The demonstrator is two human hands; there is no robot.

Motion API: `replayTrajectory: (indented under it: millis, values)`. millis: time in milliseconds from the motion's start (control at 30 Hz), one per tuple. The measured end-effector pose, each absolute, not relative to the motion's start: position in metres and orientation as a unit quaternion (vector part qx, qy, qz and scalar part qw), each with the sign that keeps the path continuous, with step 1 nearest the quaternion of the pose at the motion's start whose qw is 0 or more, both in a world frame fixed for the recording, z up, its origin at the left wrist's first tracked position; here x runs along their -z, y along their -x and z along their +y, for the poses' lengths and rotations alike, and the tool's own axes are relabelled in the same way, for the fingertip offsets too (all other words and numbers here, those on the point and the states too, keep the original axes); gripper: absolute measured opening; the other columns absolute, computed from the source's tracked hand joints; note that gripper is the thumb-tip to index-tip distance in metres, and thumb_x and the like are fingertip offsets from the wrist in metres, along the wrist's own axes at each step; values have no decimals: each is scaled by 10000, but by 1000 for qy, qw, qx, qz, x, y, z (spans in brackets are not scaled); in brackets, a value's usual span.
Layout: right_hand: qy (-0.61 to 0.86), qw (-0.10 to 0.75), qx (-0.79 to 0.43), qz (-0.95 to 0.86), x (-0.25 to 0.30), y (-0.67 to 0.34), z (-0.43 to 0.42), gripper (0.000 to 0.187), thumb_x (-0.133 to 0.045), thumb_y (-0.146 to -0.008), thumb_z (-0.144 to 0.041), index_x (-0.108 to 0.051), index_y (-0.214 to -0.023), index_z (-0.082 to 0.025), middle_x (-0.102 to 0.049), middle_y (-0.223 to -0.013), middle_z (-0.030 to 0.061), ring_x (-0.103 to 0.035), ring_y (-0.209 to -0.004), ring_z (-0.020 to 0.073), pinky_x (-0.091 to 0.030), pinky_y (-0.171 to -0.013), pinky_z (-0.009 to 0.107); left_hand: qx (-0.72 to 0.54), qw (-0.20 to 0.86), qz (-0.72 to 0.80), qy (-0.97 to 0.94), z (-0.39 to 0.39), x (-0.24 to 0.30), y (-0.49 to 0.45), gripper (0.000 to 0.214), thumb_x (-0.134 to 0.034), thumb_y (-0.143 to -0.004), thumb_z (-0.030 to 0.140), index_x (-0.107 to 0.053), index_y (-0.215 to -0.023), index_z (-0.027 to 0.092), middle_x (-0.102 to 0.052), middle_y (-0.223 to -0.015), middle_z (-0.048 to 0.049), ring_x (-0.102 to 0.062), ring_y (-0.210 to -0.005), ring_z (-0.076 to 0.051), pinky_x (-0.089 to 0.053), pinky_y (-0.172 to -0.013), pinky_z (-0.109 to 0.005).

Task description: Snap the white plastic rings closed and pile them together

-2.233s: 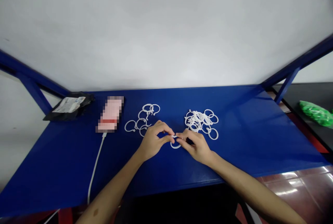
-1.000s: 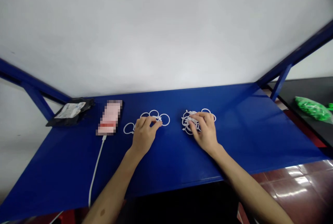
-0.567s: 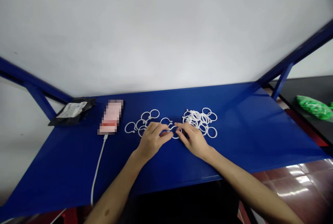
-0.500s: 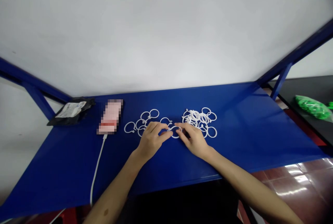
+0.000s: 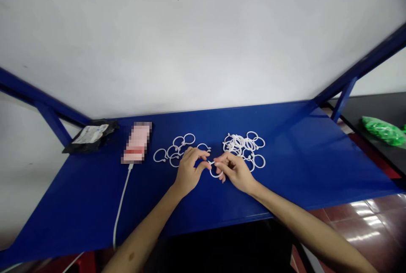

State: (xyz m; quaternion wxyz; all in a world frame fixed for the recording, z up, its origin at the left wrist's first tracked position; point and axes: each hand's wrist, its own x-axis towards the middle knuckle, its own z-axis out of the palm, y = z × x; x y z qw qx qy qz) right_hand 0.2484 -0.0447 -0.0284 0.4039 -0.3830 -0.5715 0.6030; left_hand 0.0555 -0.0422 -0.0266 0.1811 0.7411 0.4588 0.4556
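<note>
A white plastic ring is pinched between both of my hands, just above the blue table. My left hand grips its left end with thumb and fingers closed. My right hand grips its right side the same way. A heap of several white rings lies just beyond my right hand. A looser group of several white rings lies beyond my left hand.
A phone with a white cable lies left of the rings. A black packet sits at the table's far left corner. A green bag rests on a black surface to the right. Blue frame struts rise at both sides.
A second ago my hands were apart, each on its own group of rings. They came together at the middle, took one ring from the table and lifted it towards me.
</note>
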Motion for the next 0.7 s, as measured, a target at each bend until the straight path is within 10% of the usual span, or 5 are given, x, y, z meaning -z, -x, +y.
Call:
replayTrajectory:
  millis: [700]
  values:
    - [387, 377, -568, -620, 22, -252, -43, 225, -608, -949, -424, -622, -959, -199, -669, -699, -13, -587, -491, 85, -473, -450, 207, -438, 68, 436, -783, -45, 28, -58, 262, -527, -1003, 305, -643, -781, 226, -702, -715, 19, -564, -747, -177, -390, -738, -350]
